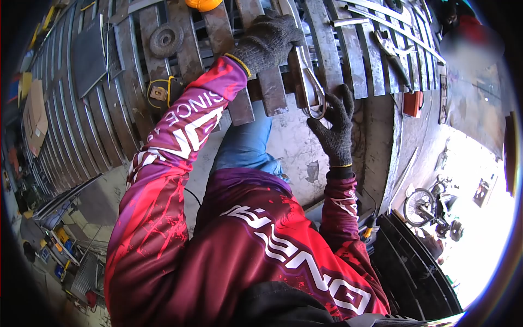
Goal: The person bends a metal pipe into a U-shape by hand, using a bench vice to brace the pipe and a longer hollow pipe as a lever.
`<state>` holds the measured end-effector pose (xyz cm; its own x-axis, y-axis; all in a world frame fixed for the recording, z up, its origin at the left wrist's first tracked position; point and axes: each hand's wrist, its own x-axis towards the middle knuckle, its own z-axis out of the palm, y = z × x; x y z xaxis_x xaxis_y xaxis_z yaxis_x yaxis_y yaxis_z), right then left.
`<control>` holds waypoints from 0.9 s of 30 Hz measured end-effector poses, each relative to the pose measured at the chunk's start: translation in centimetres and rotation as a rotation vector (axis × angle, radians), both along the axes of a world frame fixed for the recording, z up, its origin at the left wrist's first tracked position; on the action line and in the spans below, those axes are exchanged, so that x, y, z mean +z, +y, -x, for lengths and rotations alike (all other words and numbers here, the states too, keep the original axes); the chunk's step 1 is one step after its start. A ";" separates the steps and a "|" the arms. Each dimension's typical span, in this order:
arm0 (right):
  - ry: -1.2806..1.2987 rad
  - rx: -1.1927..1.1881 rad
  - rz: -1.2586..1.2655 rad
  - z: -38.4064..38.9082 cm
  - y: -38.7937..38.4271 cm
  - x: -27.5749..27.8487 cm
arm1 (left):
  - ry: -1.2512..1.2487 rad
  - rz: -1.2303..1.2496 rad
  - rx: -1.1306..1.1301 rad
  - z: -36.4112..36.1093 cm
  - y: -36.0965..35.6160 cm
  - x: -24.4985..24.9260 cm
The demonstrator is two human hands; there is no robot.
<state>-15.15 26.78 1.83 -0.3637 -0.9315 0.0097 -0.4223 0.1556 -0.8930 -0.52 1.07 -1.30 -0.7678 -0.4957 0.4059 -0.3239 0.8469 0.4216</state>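
Observation:
A shiny narrow metal piece with a long rounded loop [312, 90] lies along a slat near the bench's front edge. My left hand [267, 43], in a dark grey knit glove, is curled at its upper part. Its fingertips are partly hidden. My right hand [336, 124], in a matching glove, has thumb and forefinger around the loop's lower end, with the other fingers raised. Left of my left hand, a round grooved disc [166, 40] rests on the slats, and a tape measure [159, 93] sits below it.
The slatted metal bench [272, 90] has gaps between its bars. Locking pliers [392, 54] and metal tubes [351, 22] lie to the right. An orange object [204, 4] is at the top. A dark flat plate [90, 54] lies left; a motorcycle [433, 207] stands beyond.

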 end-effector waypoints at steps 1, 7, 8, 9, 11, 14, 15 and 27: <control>-0.005 0.009 0.004 -0.1 -0.1 0.0 | -0.008 0.007 -0.007 -0.1 0.0 0.3; 0.057 -0.062 -0.102 -0.3 -0.3 1.7 | 0.013 0.036 -0.010 0.4 -0.3 -0.2; 0.031 -0.055 -0.093 -0.2 -0.2 1.6 | 0.037 0.057 -0.040 0.3 -0.5 -0.5; 0.004 -0.049 -0.083 -0.2 -0.2 1.4 | 0.061 0.078 -0.070 0.2 -0.5 -0.3; -0.029 -0.067 -0.063 0.0 0.0 1.2 | 0.069 0.099 -0.087 0.1 -0.3 0.2; 0.072 -0.031 -0.056 0.2 0.3 0.7 | 0.069 0.093 -0.108 0.1 -0.5 0.7; 0.065 -0.054 -0.047 0.2 0.4 0.7 | 0.063 0.101 -0.131 0.2 -0.6 0.7; 0.017 -0.042 -0.029 0.6 0.6 0.5 | 0.035 0.085 -0.146 0.4 -0.6 1.2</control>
